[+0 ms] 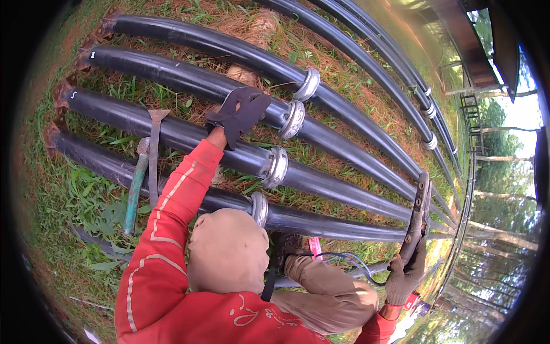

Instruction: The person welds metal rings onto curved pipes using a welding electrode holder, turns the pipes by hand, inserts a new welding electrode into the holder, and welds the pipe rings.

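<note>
My left hand [240, 109], in a dark glove, rests over one of several long black pipes [146, 66], thumb apart and fingers reaching rightward; it looks open. Silver ring collars [293, 119] sit around the pipes. On the right, my right hand [402, 281], in a grey-brown knit glove, is closed around the lower end of a long brown stick-like piece [411, 232] with round knots or holes, held upright. A hammer with a green handle [137, 186] and a flat metal bar with a flared end [153, 157] lean against the pipes beside my left forearm.
Brown wrapping [60, 94] covers the pipes' left ends. Short logs [243, 74] lie beneath them. A dark cable [366, 272] loops near my boot [289, 249] and a pink strip [315, 247]. More pipes [355, 49] run along the far side. Trees and a roofed structure stand at right.
</note>
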`<control>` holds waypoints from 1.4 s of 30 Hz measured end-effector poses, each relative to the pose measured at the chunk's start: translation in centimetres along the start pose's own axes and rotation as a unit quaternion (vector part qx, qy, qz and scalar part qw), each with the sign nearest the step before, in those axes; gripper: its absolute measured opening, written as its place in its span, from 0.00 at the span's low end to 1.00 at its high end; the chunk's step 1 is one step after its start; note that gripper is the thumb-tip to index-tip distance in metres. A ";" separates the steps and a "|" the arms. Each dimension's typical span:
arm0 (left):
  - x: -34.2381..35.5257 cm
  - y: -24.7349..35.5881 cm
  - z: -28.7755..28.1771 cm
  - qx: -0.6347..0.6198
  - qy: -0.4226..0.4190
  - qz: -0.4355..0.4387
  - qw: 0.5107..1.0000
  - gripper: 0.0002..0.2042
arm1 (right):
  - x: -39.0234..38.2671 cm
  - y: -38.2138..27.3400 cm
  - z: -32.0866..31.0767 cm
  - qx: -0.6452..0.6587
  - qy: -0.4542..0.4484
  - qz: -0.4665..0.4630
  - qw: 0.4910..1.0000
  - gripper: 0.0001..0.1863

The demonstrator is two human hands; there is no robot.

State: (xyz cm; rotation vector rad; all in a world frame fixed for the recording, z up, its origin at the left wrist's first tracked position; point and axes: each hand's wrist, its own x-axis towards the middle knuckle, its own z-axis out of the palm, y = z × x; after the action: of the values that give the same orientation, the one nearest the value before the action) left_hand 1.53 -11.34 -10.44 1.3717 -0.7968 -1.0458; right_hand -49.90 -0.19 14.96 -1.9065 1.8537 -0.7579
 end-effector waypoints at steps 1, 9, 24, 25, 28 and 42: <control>0.3 -0.7 0.1 0.027 0.018 0.050 0.998 0.14 | 0.9 -1.3 0.1 0.028 -0.029 -0.003 0.999 0.40; -0.4 -2.2 -0.9 0.108 0.062 0.070 0.990 0.15 | 8.4 -11.9 7.5 -0.209 -0.119 -0.271 0.932 0.32; 3.8 -2.2 0.7 0.051 0.066 0.167 0.982 0.14 | 17.8 -14.8 18.6 -0.222 -0.146 -0.345 0.900 0.32; 3.9 -2.6 0.9 0.053 0.062 0.166 0.983 0.13 | 18.0 -15.0 19.2 -0.224 -0.142 -0.355 0.896 0.33; 4.1 -3.3 1.1 0.159 0.024 0.182 0.970 0.12 | 18.9 -15.1 20.3 -0.222 -0.146 -0.358 0.895 0.33; 3.2 -4.1 2.4 0.102 0.021 0.167 0.981 0.10 | 19.7 -14.1 20.6 -0.222 -0.153 -0.365 0.891 0.32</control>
State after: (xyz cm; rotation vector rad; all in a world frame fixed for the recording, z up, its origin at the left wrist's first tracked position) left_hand 0.03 -14.81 -14.73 1.3670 -1.0834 -0.6861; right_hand -26.39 -20.94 9.65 -2.8767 1.1506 -0.1834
